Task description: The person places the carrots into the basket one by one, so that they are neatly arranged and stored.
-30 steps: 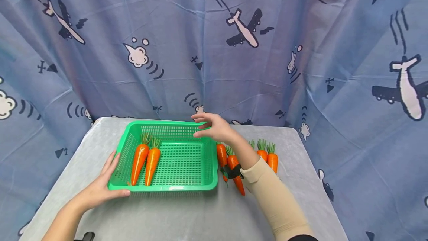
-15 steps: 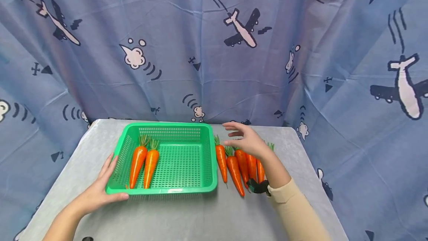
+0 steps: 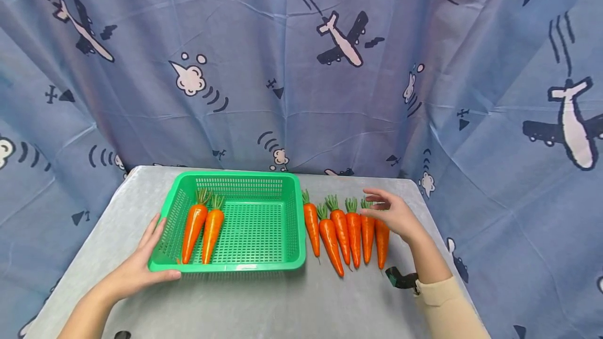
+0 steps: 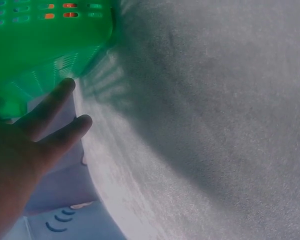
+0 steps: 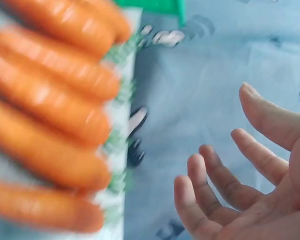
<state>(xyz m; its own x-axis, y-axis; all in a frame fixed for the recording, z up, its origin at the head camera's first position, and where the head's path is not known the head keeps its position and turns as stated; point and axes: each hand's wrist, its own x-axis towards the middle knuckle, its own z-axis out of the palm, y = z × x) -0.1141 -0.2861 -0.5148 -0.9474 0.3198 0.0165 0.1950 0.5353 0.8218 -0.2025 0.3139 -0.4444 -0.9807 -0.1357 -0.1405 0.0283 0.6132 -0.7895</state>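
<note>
My left hand rests at the near left corner of a green plastic basket, thumb along the front rim and fingers fairly straight against the side. Two orange carrots with green tops lie side by side in the basket's left part. To its right several more carrots form a row on the table, tops pointing away from me. Over the right end of that row hovers my right hand, its fingers loosely bent and spread. Nothing is in its grasp, as the right wrist view shows, and it covers the rightmost carrot's top.
The grey-white table carries the basket and the carrot row. A blue curtain with airplane prints hangs behind and at the sides. The leftmost carrot of the row lies close against the basket's right wall.
My right hand has travelled right, from above the basket's far right corner to the right end of the carrot row, uncovering the carrots between. The left hand stays at the basket.
</note>
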